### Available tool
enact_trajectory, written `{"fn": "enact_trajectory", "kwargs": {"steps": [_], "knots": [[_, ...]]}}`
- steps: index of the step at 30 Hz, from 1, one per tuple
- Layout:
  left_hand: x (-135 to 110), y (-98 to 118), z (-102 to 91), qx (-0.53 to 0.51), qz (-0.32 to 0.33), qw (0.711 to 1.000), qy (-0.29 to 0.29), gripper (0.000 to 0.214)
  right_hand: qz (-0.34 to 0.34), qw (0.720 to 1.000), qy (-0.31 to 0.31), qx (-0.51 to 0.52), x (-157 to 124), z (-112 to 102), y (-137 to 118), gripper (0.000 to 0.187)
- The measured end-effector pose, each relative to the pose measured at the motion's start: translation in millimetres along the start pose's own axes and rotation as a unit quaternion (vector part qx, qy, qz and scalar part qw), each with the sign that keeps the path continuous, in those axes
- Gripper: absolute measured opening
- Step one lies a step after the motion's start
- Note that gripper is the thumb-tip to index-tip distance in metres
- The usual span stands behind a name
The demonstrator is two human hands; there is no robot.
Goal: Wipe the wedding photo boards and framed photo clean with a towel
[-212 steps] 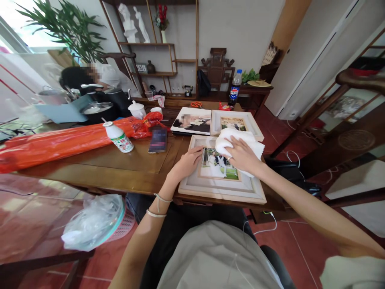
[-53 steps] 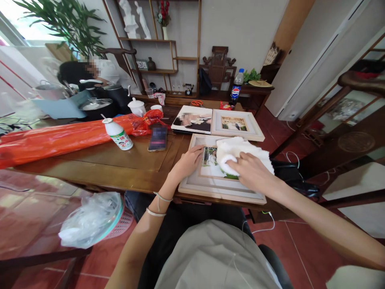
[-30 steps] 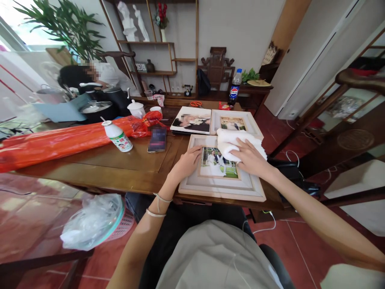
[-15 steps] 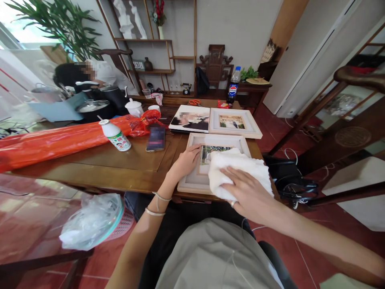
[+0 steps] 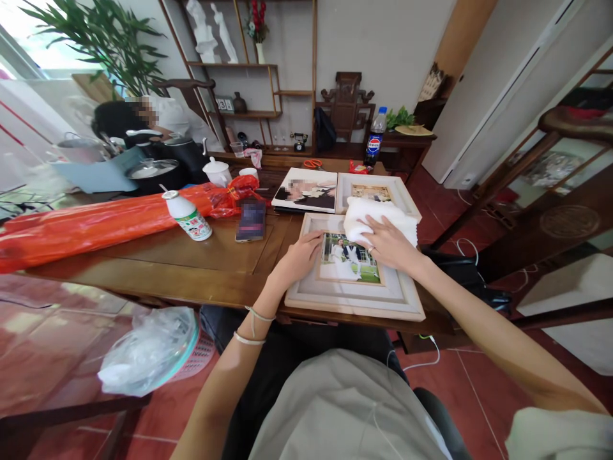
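A white-framed photo [image 5: 354,295] lies flat at the near right corner of the wooden table [image 5: 191,262]. My left hand [image 5: 297,258] rests on the frame's left edge, fingers curled down against it. My right hand [image 5: 390,244] presses a folded white cloth [image 5: 378,216] onto the frame's upper right part, fingers bent over the cloth. The picture inside the frame is mostly uncovered.
Beyond lie a second white frame [image 5: 400,195] and a photo album [image 5: 306,190]. A phone [image 5: 251,220], a small white bottle [image 5: 188,216] and a long orange plastic bag [image 5: 96,223] sit to the left. Another person [image 5: 138,115] is at the far left. A bin [image 5: 153,348] stands on the floor.
My right hand has swept the cloth from the frame's near edge up to its upper right corner, uncovering the picture. My left hand has stayed on the frame's left edge.
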State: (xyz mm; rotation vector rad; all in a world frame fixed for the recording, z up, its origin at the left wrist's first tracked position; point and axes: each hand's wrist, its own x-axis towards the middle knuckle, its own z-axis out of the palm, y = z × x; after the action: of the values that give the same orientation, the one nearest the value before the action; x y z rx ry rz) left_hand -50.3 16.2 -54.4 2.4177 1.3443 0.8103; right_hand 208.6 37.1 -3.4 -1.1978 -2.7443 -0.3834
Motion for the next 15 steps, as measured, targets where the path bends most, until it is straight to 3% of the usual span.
{"fn": "enact_trajectory", "kwargs": {"steps": [4, 9, 12, 15], "knots": [[0.2, -0.3, 0.9, -0.002, -0.006, 1.0, 0.0, 0.037, -0.008, 0.998, -0.047, 0.039, -20.3, -23.8, -28.6, 0.035], [-0.2, 0.6, 0.8, 0.0, -0.01, 1.0, 0.002, 0.036, -0.02, 0.989, -0.107, 0.096, -60.7, -66.2, -86.7, 0.032], [-0.2, 1.2, 0.4, -0.003, 0.0, 1.0, 0.009, 0.036, -0.017, 0.991, -0.078, 0.108, -72.1, -67.1, -109.1, 0.028], [0.0, 0.7, 0.5, -0.003, 0.012, 1.0, 0.011, 0.037, -0.012, 0.993, -0.029, 0.113, -67.9, -48.9, -105.2, 0.027]]}}
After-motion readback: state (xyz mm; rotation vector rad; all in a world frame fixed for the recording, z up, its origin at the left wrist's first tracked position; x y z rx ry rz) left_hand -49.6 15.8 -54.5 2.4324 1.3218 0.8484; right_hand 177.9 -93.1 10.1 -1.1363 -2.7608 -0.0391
